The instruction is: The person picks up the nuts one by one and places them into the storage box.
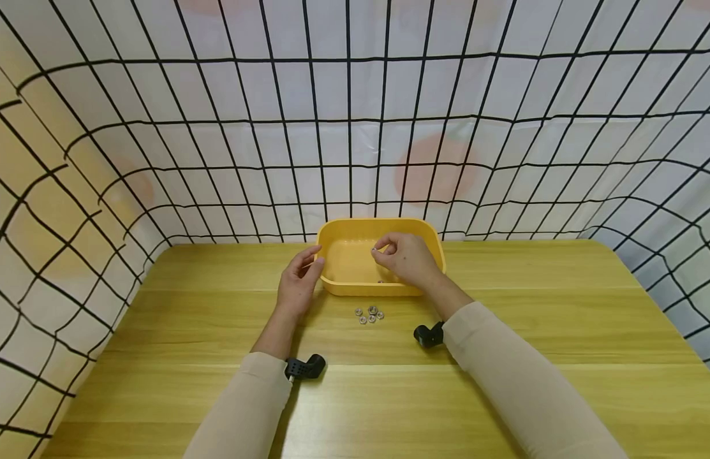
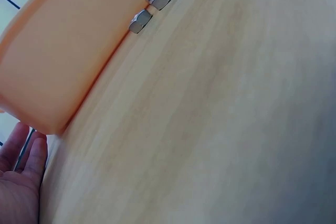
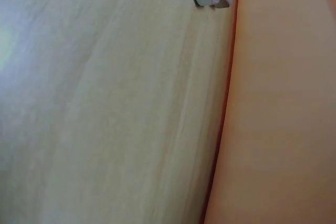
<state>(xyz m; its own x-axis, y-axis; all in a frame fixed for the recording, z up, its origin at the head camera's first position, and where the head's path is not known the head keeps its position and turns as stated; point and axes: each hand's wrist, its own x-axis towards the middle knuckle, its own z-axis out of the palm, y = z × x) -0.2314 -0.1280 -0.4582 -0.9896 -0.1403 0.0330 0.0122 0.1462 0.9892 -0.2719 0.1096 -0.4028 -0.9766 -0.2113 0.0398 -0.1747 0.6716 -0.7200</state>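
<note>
On one wooden table (image 1: 377, 395) stands one yellow tray (image 1: 355, 290), probably light and rather stiff, best taken by the rim. Of two hands, the left hand (image 1: 297, 285) has loosely extended fingers at the tray's left end; the right hand (image 1: 409, 258), above the tray, pinches something tiny, seemingly a nut. I count five metal nuts (image 1: 373, 310) before the tray, likely hard, slippery, best gripped across flat sides; one small piece (image 1: 380, 282) lies inside.
</note>
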